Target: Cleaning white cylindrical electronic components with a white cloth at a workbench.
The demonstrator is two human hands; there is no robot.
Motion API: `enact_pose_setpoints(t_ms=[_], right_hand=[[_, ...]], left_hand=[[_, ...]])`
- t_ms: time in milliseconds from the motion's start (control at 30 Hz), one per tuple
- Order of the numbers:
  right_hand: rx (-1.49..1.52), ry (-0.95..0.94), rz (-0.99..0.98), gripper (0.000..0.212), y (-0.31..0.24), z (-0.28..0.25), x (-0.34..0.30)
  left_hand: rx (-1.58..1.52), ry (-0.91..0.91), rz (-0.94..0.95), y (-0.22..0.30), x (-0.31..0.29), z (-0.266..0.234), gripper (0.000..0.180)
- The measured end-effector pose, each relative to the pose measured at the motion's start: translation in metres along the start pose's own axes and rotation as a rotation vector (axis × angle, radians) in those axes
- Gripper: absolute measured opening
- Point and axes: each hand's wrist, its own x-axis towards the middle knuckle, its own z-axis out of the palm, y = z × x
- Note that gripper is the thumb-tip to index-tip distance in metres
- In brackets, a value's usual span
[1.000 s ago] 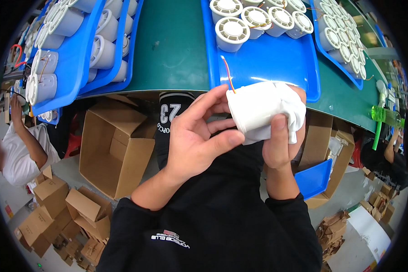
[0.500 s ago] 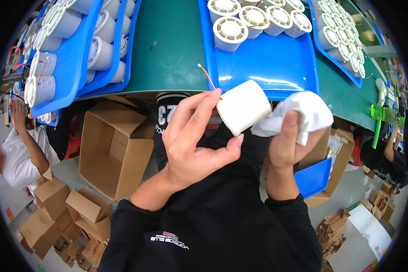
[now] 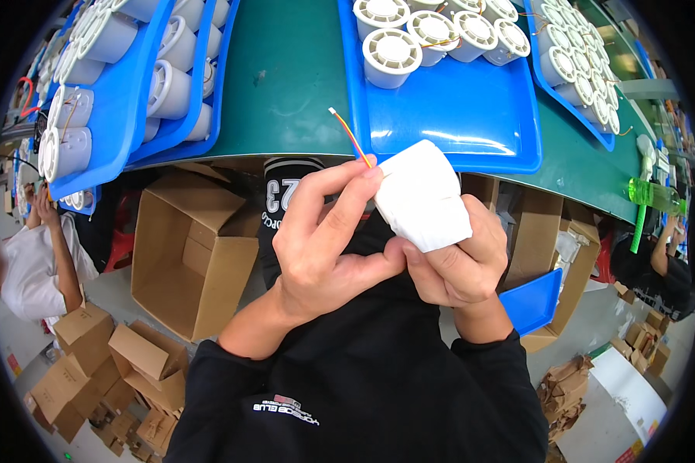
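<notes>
My left hand [image 3: 316,243] grips a white cylindrical housing [image 3: 415,166] by its left end, fingertips above and thumb below. A thin red and yellow wire [image 3: 350,137] with a small white plug sticks up beside the fingertips. My right hand [image 3: 469,258] is closed on a white cloth [image 3: 434,222], which lies pressed against the lower right side of the housing. The cloth hides much of that side, and the two are hard to tell apart at their border. Both hands are held above my lap, just in front of the table edge.
A blue tray [image 3: 455,116] with several white ridged-top housings [image 3: 392,52] lies on the green table [image 3: 286,85]. Stacked blue trays [image 3: 120,143] of housings stand at left, another at right. Open cardboard boxes [image 3: 185,247] sit below. A green bottle [image 3: 656,196] and co-workers appear at the sides.
My right hand has moved left and brought the cloth onto the housing; before, cloth and hand were further to the right. The left hand keeps its hold almost in place.
</notes>
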Motion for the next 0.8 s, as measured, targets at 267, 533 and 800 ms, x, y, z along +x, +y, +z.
enact_pose_setpoints(t_ms=[267,533,800], right_hand=[[-0.092,0.040,0.037,0.032,0.009,-0.009,0.001],[-0.236,0.161,0.265,0.021,0.013,-0.023,0.001],[-0.124,0.004,0.150,0.025,-0.005,-0.015,0.000]], left_hand=[[-0.056,0.038,-0.033,0.001,-0.006,0.001,0.060],[-0.138,0.035,-0.146,0.003,-0.007,-0.009,0.061],[-0.447,0.011,-0.394,0.004,-0.004,-0.004,0.060]])
